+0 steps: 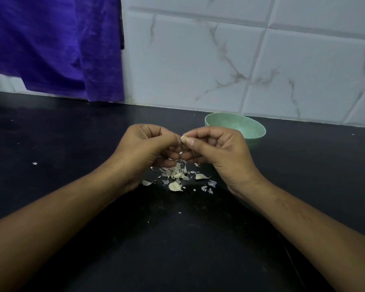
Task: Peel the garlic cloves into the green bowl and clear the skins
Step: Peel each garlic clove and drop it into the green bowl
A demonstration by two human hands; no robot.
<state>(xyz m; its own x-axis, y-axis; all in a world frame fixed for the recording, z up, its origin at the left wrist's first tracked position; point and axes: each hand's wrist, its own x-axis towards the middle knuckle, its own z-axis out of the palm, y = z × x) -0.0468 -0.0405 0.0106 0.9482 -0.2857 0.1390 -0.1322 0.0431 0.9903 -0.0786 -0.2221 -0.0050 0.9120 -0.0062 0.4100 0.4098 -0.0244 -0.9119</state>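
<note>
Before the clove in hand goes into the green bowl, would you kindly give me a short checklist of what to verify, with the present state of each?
1. Clove held firmly: ok. The garlic clove is pinched between the left hand and the right hand.
2. Clove fully peeled: cannot tell; the fingers cover most of it.
3. Green bowl within reach: ok. It stands upright just behind the right hand.
4. Bowl contents: cannot tell; the visible part of the inside looks bare, the rest is hidden by the hand.
5. Skins cleared: not ok. The pile of skins lies on the black counter under the hands.
6. Cloves left: not ok. At least one loose clove lies among the skins.
</note>
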